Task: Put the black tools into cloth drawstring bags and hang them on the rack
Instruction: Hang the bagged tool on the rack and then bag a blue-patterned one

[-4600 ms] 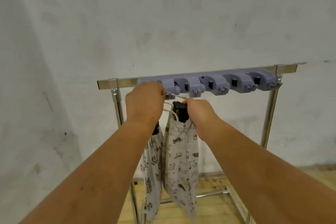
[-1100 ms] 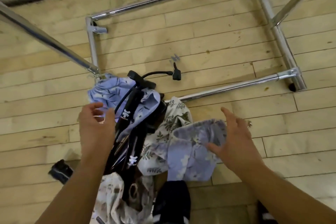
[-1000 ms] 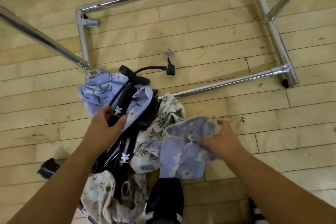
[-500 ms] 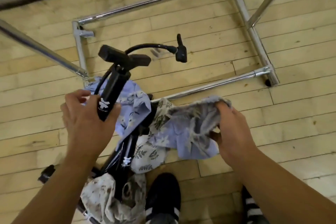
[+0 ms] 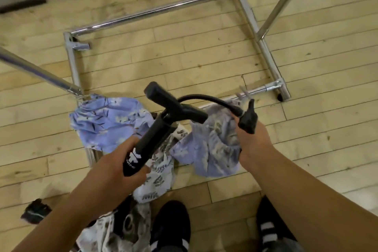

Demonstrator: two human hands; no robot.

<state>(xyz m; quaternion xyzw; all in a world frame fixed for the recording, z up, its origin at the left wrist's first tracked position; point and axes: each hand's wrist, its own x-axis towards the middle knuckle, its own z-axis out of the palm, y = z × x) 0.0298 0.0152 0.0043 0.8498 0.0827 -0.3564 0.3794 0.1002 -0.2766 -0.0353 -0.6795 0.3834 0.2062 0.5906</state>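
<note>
Your left hand (image 5: 118, 170) grips the black pump (image 5: 155, 135) by its barrel, above the floor (image 5: 184, 57); your right hand (image 5: 253, 143) clutches the lilac bag (image 5: 210, 149). The loose hose (image 5: 210, 99) (its nozzle hangs by your right hand) may catch on the bag's mouth.

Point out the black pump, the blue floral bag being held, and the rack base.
black pump (image 5: 152, 139): head view, middle of its barrel.
held blue floral bag (image 5: 212, 149): head view, gathered cloth below its opening.
rack base (image 5: 155, 10): head view, rear chrome bar.
</note>
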